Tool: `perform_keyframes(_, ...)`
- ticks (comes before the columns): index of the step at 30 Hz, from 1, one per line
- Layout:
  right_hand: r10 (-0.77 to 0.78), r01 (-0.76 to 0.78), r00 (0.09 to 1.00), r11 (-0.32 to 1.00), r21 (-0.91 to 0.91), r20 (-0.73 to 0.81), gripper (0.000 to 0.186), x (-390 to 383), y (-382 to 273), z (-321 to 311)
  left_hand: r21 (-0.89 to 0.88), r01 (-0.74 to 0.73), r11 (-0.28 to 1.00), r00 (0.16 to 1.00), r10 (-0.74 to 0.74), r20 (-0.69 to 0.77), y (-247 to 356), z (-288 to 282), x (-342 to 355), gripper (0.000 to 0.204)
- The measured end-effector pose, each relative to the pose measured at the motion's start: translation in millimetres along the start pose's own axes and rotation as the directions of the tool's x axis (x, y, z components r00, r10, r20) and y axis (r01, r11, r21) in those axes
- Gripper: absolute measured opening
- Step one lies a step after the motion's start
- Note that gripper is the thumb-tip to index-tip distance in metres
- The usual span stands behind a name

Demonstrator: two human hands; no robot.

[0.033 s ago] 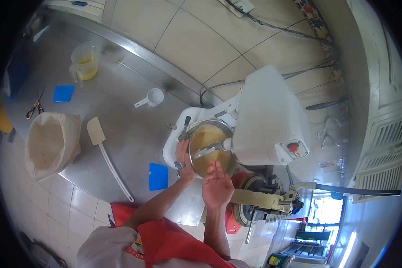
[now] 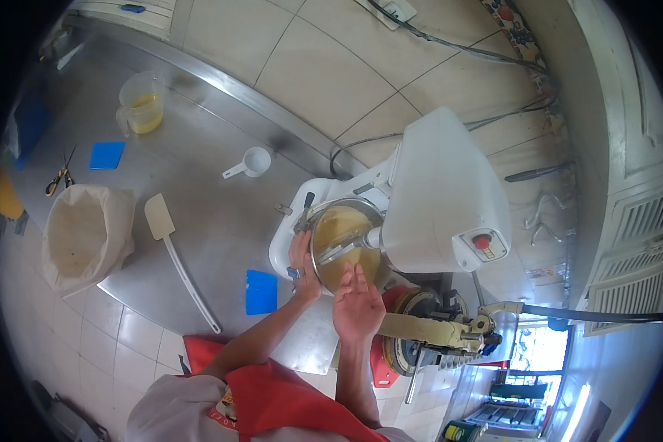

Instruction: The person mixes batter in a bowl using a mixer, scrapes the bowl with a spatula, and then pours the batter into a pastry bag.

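Note:
A white stand mixer (image 2: pixel 442 191) holds a steel bowl (image 2: pixel 368 208) of pale yellow mixture (image 2: pixel 342 221), with a metal attachment (image 2: pixel 339 248) down in it. My left hand (image 2: pixel 302 269) is curved against the left outside of the bowl, holding it at that side. My right hand (image 2: pixel 357 309) is turned palm up at the near rim, fingers stretched out and empty, their tips over or touching the bowl's edge; exact contact is unclear. A blue scraper (image 2: pixel 261 292) lies just left of my hands.
On the steel table (image 2: pixel 228 221) are a cloth-lined container (image 2: pixel 85 236), a long spatula (image 2: pixel 177 258), a white scoop (image 2: pixel 256 162), a jug of yellow liquid (image 2: pixel 140 103), scissors (image 2: pixel 60 177) and another blue scraper (image 2: pixel 107 155). Cables run behind the mixer; another machine (image 2: pixel 420 331) stands right.

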State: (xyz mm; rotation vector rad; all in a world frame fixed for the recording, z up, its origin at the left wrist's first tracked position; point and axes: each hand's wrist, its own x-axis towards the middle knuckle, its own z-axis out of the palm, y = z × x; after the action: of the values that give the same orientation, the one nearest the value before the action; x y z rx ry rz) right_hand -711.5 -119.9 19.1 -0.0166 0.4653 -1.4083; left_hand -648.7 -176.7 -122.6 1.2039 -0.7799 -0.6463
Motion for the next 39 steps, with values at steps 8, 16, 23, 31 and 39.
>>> perform_keyframes(8, 0.096, -0.098, 0.995, 0.943, 0.319, 0.021, 0.058, 3.8, 4.3, 14.5, 0.011, -0.064, 0.998, 0.997, 0.063, 0.045, 4.6, -3.8, 6.7, 0.056)
perform_keyframes(16, 0.154, -0.144, 0.975, 0.987, 0.072, -0.163, 0.046, 51.4, 2.6, 3.3, 0.044, -0.088, 0.995, 0.994, 0.084, 0.076, 13.3, -7.4, 9.2, 0.056)
perform_keyframes(23, -0.184, -0.149, 0.943, 0.515, -0.844, -0.278, 0.044, 66.0, -50.7, -4.9, 0.075, -0.089, 0.993, 0.996, 0.088, 0.017, 1.4, -7.9, 8.4, 0.055)
perform_keyframes(31, -0.055, -0.168, 0.973, 0.504, -0.847, -0.226, 0.032, 111.6, -34.0, 8.5, 0.049, -0.115, 0.992, 0.993, 0.115, 0.002, 1.2, -7.6, 12.9, 0.053)
perform_keyframes(39, -0.11, 0.098, 0.983, -0.351, -0.931, 0.145, 0.026, 124.4, -51.7, 28.2, 0.076, -0.127, 0.989, 0.992, 0.125, 0.024, 0.2, -10.3, 13.0, 0.056)
